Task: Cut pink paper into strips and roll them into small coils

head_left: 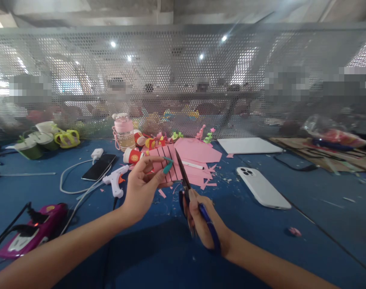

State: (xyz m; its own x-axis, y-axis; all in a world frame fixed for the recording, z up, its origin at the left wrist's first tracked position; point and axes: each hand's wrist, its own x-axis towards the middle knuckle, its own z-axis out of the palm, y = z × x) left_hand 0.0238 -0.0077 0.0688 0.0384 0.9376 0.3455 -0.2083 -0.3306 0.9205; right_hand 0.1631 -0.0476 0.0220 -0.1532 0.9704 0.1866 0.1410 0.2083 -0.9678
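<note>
My left hand (143, 184) pinches a pink sheet (160, 153) marked with several dark parallel lines. A small teal piece (168, 165) shows at the thumb and fingertip; whether it is a long nail or a scrap I cannot tell. My right hand (205, 214) is wrapped round the blue handles of a pair of scissors (183, 166). The blades point up and away, right beside the sheet's right edge. Behind my hands lie pink paper sheets (197, 150), with a white marker (193, 165) on top and pink scraps about them.
Left of my hands are a white glue gun (114, 180), a dark phone (99, 167), a white cable and a purple power strip (35, 230). A pink-lidded bottle (124, 132) stands behind. At right lies a white phone (262, 188). A perforated metal screen (176, 64) closes the back.
</note>
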